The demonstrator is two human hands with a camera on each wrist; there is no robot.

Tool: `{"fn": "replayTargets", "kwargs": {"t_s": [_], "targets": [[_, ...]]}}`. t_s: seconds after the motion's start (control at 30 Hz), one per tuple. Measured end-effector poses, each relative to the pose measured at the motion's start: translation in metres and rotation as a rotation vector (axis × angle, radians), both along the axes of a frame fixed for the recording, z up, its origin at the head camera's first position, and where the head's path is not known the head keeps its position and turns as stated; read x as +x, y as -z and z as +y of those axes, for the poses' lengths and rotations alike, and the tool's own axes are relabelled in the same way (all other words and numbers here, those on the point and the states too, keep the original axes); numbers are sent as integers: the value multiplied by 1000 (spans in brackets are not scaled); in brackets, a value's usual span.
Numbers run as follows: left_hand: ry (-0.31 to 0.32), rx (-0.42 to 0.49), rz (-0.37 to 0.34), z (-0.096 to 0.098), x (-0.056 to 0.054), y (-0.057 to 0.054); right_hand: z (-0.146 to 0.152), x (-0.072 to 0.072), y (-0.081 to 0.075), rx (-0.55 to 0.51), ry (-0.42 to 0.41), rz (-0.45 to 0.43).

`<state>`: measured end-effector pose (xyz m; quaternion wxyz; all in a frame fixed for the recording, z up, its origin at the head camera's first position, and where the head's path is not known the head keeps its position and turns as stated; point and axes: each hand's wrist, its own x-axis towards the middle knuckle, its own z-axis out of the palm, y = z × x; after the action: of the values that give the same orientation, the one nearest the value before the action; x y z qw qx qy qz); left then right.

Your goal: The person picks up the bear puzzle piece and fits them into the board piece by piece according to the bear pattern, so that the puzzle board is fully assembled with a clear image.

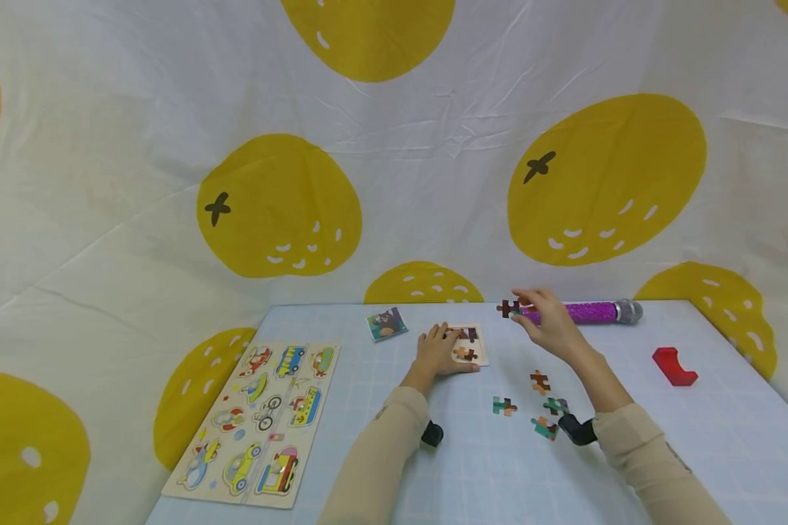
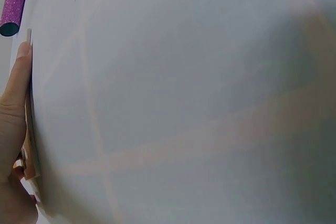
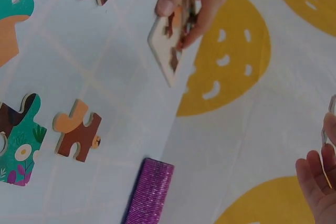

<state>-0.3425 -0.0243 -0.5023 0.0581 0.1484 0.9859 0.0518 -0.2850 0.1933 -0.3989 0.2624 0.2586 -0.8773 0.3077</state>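
Note:
My left hand (image 1: 438,351) rests on a small wooden jigsaw board (image 1: 482,357), fingers spread over its top and thumb along its near edge. A few pieces lie in the board's frame, partly covered by the fingers. In the left wrist view the straight thumb (image 2: 19,74) lies against the board's side (image 2: 30,150). Raised to the right of the board, my right hand (image 1: 551,324) pinches a brown and green jigsaw piece (image 1: 508,308) between thumb and fingertips. Several loose pieces, among them an orange-brown jigsaw piece (image 1: 540,382), lie on the table below it.
Behind my right hand lies a purple glitter microphone (image 1: 594,313). A red notched block (image 1: 674,367) sits at the right. To the left are a wooden vehicle puzzle board (image 1: 269,437) and a small picture card (image 1: 387,324). A fruit-print cloth (image 1: 433,182) hangs behind the table.

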Motion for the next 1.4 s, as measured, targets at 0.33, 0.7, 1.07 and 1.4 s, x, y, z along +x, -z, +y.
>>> {"fn": "replayTargets", "kwargs": {"t_s": [0.33, 0.7, 1.07, 1.4], "targets": [[-11, 69, 4, 1, 0, 0, -14, -10, 4, -24, -30, -30], [-40, 298, 46, -6, 8, 0, -25, -24, 19, -23, -16, -103], [-5, 354, 68, -13, 12, -4, -31, -27, 22, -79, 35, -7], [41, 224, 111, -6, 13, -4, -29, -33, 30, -91, 29, 9]]}}
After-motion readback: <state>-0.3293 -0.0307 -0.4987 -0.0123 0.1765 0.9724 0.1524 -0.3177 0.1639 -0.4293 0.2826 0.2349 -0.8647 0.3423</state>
